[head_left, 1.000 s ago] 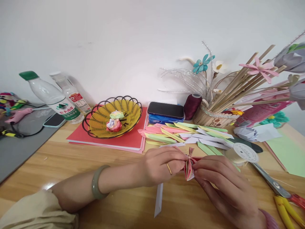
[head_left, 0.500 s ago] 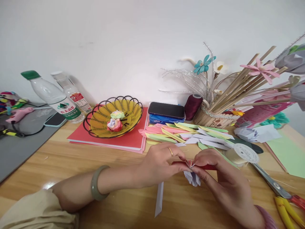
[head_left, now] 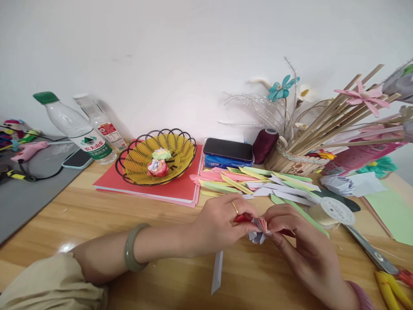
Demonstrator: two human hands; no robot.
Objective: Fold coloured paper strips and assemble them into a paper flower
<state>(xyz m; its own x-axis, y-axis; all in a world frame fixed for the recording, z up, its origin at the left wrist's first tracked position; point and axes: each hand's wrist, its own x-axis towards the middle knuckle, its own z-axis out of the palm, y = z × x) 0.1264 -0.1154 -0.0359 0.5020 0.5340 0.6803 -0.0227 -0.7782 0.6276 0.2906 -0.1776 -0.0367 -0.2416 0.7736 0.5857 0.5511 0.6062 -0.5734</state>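
Note:
Both hands meet over the wooden table, fingers pinched on a pleated piece of folded paper (head_left: 257,236), red on top with white folds below. My left hand (head_left: 226,221), with a gold ring, grips its left side between thumb and fingers. From the right, my right hand (head_left: 301,245) pinches the other side, and its fingers hide part of the red paper. Below my left hand a white folded paper strip (head_left: 217,273) lies on the table. Just beyond the hands is a pile of coloured folded strips (head_left: 238,180).
A yellow woven basket (head_left: 135,165) holding small paper flowers stands on red paper (head_left: 108,178). At right are a thread spool (head_left: 337,211), scissors (head_left: 371,249) and a holder (head_left: 292,163) of sticks and flowers. Two bottles (head_left: 69,122) stand at left, near a phone (head_left: 77,159).
My fingers have shifted on the paper: its pleated end has turned toward the right, and red shows under my left fingers. The whole view has slid slightly.

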